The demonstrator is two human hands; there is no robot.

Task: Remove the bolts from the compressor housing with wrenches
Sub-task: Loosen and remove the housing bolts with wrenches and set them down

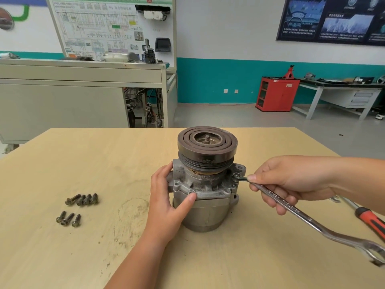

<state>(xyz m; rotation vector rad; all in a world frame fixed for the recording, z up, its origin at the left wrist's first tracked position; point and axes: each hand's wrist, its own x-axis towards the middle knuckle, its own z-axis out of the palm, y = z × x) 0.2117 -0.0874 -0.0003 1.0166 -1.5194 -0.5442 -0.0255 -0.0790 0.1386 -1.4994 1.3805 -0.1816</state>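
Because the compressor [204,205] is a squat block of cast metal with a thick pulley [207,144] on top, I judge it heavy and rigid. It should sit firm on the bench [83,247], though it may twist when a bolt is pulled hard. It stands upright between the two hands.

The left hand [166,197] wraps the housing's left side. Its fingers curl round the back edge and its thumb presses on the front flange beside an empty bolt hole. That looks a sound place to brace, since the casting is rough and dry-looking and the flange gives the thumb a ledge.

The right hand [291,182] grips a steel wrench [302,215] with its fingers curled round the shank, close to the ring end. The ring sits over a bolt [237,175] on the housing's right lug, just beyond the fingertips. Gripping so near the head probably gives little leverage. If the bolt is tight, a hold further down the shank toward the open end, which hangs past the wrist, should turn it more easily. The polished shank may be slippery.

Seven loose bolts [82,200] lie in two small groups well left of the left hand. They are small and would roll easily. A red-handled screwdriver [370,220] lies under the right forearm.
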